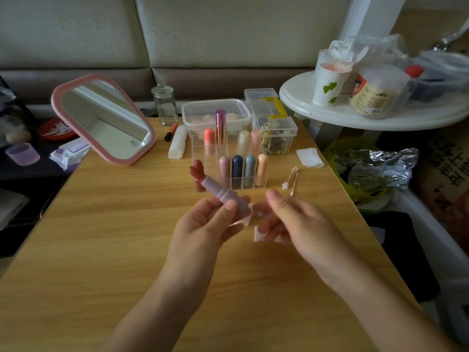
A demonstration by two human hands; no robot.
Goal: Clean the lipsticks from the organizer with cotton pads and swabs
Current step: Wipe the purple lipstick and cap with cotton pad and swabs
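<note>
Head view shows your left hand (208, 224) gripping a lipstick (218, 191) by the lower part of its lilac tube, thumb on top and fingers beneath; the reddish-brown stick is wound out bare and tilts toward ten o'clock, its tip just in front of the near left corner of the organizer (199, 158). Your right hand (291, 222), at three o'clock from the left, curls its fingers around a cotton pad (261, 236), thumb lifted; the pad looks faintly pink, though blur hides how soiled it is.

The main risk, as I judge it, is the exposed stick; push the pad sideways against it and it may bend or snap, since it stands well out of the tube. Tip the lipstick further toward twelve o'clock and it may smear the organizer's clear wall or the capped ones standing inside. A stained pad may spread colour rather than lift it. Your hold sits low on the tube; a firm wipe could twist it loose onto the table (114, 237). The swabs (291, 177) lie loose at one o'clock from your right hand; a careless reach could scatter them.
</note>
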